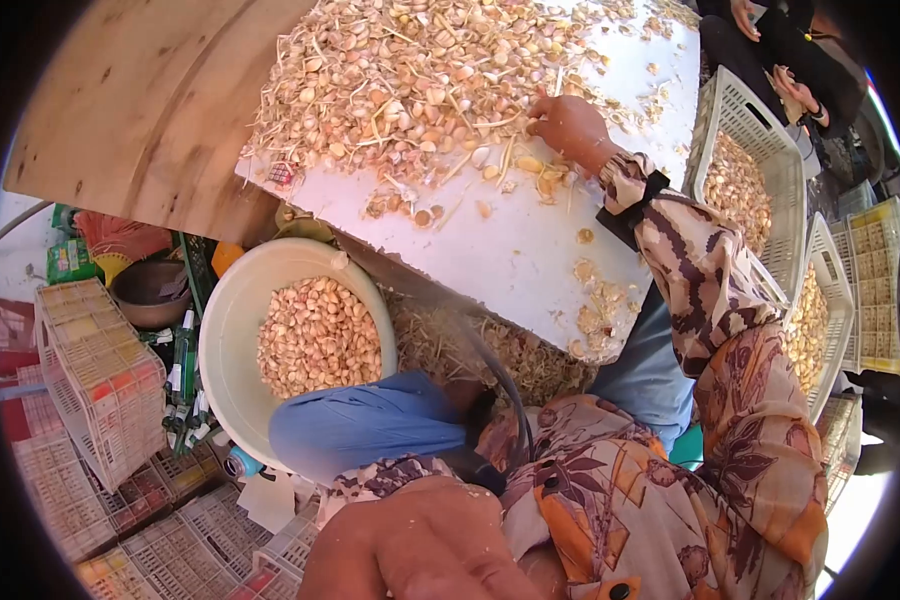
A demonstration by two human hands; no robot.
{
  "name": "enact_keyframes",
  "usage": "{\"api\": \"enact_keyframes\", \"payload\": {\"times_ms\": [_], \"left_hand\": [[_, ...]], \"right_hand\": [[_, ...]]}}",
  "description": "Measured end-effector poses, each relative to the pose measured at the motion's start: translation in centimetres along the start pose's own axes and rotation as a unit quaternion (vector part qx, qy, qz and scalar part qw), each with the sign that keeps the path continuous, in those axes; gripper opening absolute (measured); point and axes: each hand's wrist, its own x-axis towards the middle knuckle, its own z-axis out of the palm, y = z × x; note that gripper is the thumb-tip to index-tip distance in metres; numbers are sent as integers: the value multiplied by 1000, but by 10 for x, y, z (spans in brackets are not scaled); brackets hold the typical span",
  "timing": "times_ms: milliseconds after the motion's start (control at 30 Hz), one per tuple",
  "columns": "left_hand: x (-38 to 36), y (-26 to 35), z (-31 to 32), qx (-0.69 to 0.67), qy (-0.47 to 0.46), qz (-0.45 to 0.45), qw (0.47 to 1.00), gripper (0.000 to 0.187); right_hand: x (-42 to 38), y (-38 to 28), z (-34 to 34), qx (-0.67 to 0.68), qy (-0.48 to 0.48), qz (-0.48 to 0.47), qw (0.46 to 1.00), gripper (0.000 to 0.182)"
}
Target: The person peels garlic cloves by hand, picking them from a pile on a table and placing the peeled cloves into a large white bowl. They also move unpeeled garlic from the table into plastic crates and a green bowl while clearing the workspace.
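Observation:
A wide heap of garlic cloves [400, 90], mixed with dry stems and skins, covers much of a white board [450, 245]. My right hand [573, 128] is at the heap's right side, fingers bent down among the cloves and stems. They look closed, but what lies between them is hidden. Loose skins and a few cloves are scattered below that hand. Very close to the camera, at the bottom, is the back of my left hand [420, 545]; its fingers are out of sight. A pale round tub [225, 330] holding garlic cloves [320, 338] stands left of my knee.
Brown plywood [130, 110] adjoins the board on the left. Plastic crates [100, 380] stack at lower left, near green bottles [182, 360] and a dark bowl [150, 290]. Crates of cloves [738, 190] line the right. Another person's hand [795, 92] shows at upper right.

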Motion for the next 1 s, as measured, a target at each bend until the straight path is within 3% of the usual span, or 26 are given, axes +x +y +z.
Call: {"api": "enact_keyframes", "payload": {"times_ms": [67,133,167,200,267,300,333,400,433,467,500,533,567,633,667,700,733,767,833,933,1000], "left_hand": [[-3,7,8,16,5,-18,1000,8],[-3,10,18,21,32,-9,999,7],[-6,16,27,27,35,-10,999,7],[-10,21,36,45,60,-22,997,6],[-10,30,41,67,84,-36,994,6],[-4,35,33,49,35,-90,994,5],[-2,39,31,35,-10,-145,989,5],[-33,36,30,156,92,63,982,20],[-27,41,6,249,79,23,965,13],[-27,45,-6,501,112,1,858,18],[-25,62,-22,691,137,-112,701,22],[-30,85,-53,764,157,-257,570,22],[-36,102,-84,862,-13,-293,414,20],[-41,96,-124,870,-61,-271,407,17],[-30,73,-128,823,-2,-319,470,16],[-20,40,-130,765,56,-366,526,14],[-18,9,-145,750,23,-352,559,13],[-16,-23,-161,708,16,-368,603,11],[-13,-82,-199,735,-128,-316,587,14],[-13,-141,-238,735,-169,-342,561,15],[-13,-160,-257,752,-235,-409,461,16]], "right_hand": [[-10,-17,-17,143,-21,220,965,28],[-28,-33,-46,334,-18,267,904,27],[-39,-39,-55,429,-9,278,860,26],[-48,-45,-66,432,-7,273,860,26],[-72,-62,-83,603,2,297,741,25],[-83,-71,-94,604,7,292,742,25],[-93,-83,-103,645,13,282,710,23],[-115,-109,-121,717,-12,229,658,19],[-124,-121,-134,744,-34,180,642,16],[-133,-137,-149,755,-48,120,643,15],[-137,-146,-155,742,-66,-14,667,15],[-131,-158,-173,816,-213,-104,527,17],[-125,-169,-168,852,-253,-242,388,15],[-119,-192,-182,808,-198,-379,405,19],[-120,-207,-177,809,-195,-379,405,19],[-123,-224,-168,864,-142,-396,277,28],[-129,-234,-164,901,-80,-401,142,38],[-130,-233,-163,908,-74,-391,133,37],[-139,-222,-166,923,-84,-346,147,36],[-144,-211,-164,931,-76,-321,153,35],[-145,-209,-161,935,-69,-314,146,35]]}}
